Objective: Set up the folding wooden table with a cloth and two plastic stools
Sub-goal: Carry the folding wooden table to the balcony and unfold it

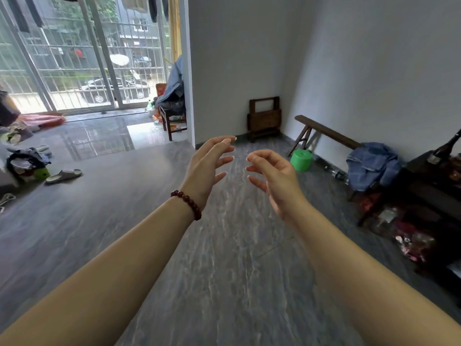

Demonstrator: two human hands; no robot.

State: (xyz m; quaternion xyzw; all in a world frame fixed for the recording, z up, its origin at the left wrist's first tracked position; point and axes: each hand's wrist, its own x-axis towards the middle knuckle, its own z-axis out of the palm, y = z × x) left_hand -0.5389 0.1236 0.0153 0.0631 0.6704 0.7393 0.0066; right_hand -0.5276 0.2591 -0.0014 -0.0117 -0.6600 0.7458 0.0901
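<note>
Left grip: the left grip (pixel 209 166) is held out at mid-air, fingers loosely spread and a little curled, holding nothing; a bead bracelet (pixel 186 204) sits on the wrist.
Right grip: the right grip (pixel 272 176) is just beside it, palm turned inward, fingers relaxed and empty.
Folding wooden table: the folding wooden table (pixel 264 119) stands folded flat on edge in the far corner, leaning against the white wall, well apart from both grips.
Plastic stool: one green plastic stool (pixel 301 159) stands on the floor (pixel 224 245) near the foot of the long bench (pixel 324 129). A second stool and the cloth cannot be made out.
Handling, table: dark solid wood, so likely stiff and fairly heavy. It should take both grips, one on the top cross-rail and one on a side edge. Hinged legs may swing or pinch.
Handling, stool: probably light, rigid and smooth, an easy one-handed lift by the rim.
Edges: the corner walls close in behind and to the right of the table, and the bench end and the stool crowd its right side.
Open room: the middle of the floor ahead looks bare and wide enough to unfold on. A slipper (pixel 63 175) and clutter lie off to the left, and a denim jacket (pixel 371 164) is draped on the bench.
</note>
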